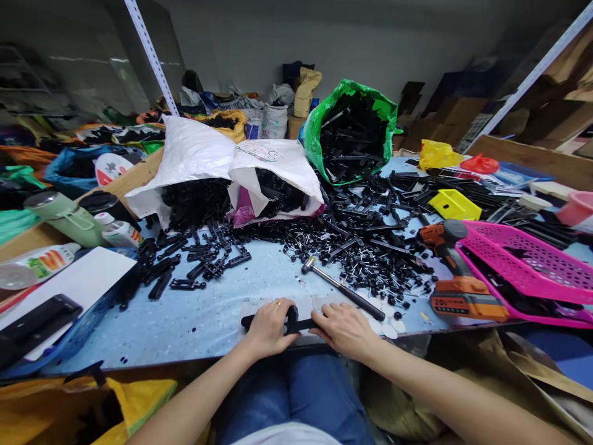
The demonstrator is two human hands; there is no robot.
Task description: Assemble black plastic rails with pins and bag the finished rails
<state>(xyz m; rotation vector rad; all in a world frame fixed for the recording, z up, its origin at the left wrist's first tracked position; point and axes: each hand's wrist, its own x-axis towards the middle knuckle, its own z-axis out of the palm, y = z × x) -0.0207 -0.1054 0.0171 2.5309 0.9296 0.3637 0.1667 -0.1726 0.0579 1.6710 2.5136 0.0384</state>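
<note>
Near the front edge of the table, my left hand (pixel 271 327) is closed around a long black plastic part (pixel 303 324), with the thumb on the near side. A rounded black piece rises beside its fingertips. My right hand (pixel 345 327) grips the other end of that same part between thumb and fingers. Just beyond my right hand lies a small hammer (pixel 343 288) with a metal head and a black handle. Loose black screws or knobs with silver shafts (pixel 370 266) are heaped behind the hammer. Part of the held piece is hidden under my fingers.
An orange cordless drill (pixel 467 296) lies at right against a pink basket (pixel 532 253). White sacks (pixel 199 148) and a green bag (pixel 319 136) spill black parts across the back. At left are bottles (pixel 41 264) and a phone (pixel 37 327). A yellow tray (pixel 454 205) sits farther right.
</note>
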